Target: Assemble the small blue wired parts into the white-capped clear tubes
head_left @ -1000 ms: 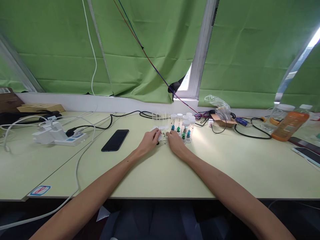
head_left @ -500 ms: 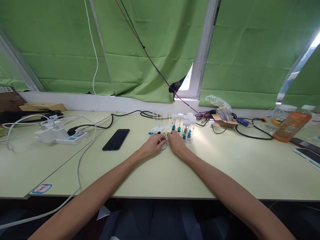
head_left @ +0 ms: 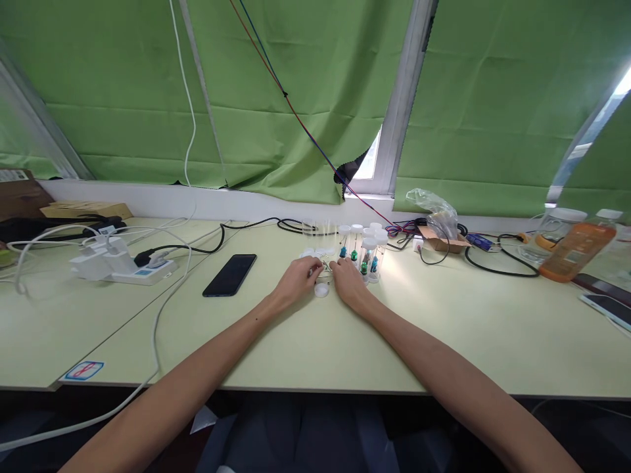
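Observation:
My left hand (head_left: 298,278) rests on the table with its fingers curled and pinched together; whatever they hold is too small to make out. Close by on the right, my right hand (head_left: 348,276) lies with bent fingers over small thin metallic pieces (head_left: 326,267) between the two hands. What its fingertips grip, if anything, is hidden. Just in front of the hands lies a round white cap (head_left: 321,290). Beside my right hand stand several clear tubes (head_left: 368,259) with white caps and blue or green parts inside. Behind the hands are uncapped clear tubes (head_left: 325,236) and more white lids (head_left: 309,252).
A black phone (head_left: 229,275) lies left of my hands. Further left is a white power strip (head_left: 148,270) with cables. At the back right sit a small cardboard box (head_left: 442,242), an orange bottle (head_left: 576,251) and a clear jar (head_left: 549,233). Another phone (head_left: 608,307) lies far right.
My left hand has shifted slightly up and left, uncovering more of the white cap in front. Blue pieces beside it are now covered. My right hand has barely moved.

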`<action>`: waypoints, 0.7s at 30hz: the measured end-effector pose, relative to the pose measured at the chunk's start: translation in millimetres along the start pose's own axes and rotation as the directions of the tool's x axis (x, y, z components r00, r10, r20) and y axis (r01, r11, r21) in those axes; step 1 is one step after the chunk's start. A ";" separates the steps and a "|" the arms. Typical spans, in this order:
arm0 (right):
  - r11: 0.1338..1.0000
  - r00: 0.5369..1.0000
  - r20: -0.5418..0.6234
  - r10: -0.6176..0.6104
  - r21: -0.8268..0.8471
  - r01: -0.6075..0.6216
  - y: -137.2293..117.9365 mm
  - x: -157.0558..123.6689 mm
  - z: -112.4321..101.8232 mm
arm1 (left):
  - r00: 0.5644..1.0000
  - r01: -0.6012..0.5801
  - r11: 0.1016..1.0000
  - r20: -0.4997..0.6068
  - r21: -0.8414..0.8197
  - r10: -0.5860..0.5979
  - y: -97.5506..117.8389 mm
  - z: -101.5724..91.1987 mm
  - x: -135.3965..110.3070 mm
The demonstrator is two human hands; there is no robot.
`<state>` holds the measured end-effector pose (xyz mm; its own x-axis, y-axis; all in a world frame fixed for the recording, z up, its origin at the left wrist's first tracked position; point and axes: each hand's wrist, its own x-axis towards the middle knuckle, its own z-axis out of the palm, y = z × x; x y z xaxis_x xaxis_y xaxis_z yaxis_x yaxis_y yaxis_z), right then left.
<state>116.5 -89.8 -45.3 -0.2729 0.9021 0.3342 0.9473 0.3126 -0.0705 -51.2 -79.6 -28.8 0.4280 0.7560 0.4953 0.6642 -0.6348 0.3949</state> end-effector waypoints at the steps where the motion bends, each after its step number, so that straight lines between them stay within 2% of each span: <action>1: 1.000 1.000 -0.005 -0.004 -0.002 0.004 0.1 0.0 0.6 | 0.999 0.019 1.000 -0.036 -0.008 -0.020 -1.8 -3.0 1.3; 3: 1.000 1.000 -0.010 -0.007 0.001 0.007 0.1 -0.1 1.0 | 0.997 0.053 0.999 -0.065 0.006 -0.052 -5.7 -9.1 3.2; 10: 1.000 1.000 -0.006 0.001 0.019 -0.001 -0.7 0.0 0.4 | 0.989 0.016 0.996 0.148 0.091 -0.029 -7.4 -19.3 3.7; 21: 0.999 1.000 0.000 -0.024 -0.022 0.024 -1.1 1.3 1.1 | 0.983 -0.027 0.989 0.183 0.147 -0.001 -10.9 -11.3 1.4</action>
<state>114.9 -88.6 -45.8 -0.2956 0.8944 0.3358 0.9439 0.3277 -0.0419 -64.8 -73.4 -23.7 0.5327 0.7728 0.3449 0.7354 -0.6244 0.2632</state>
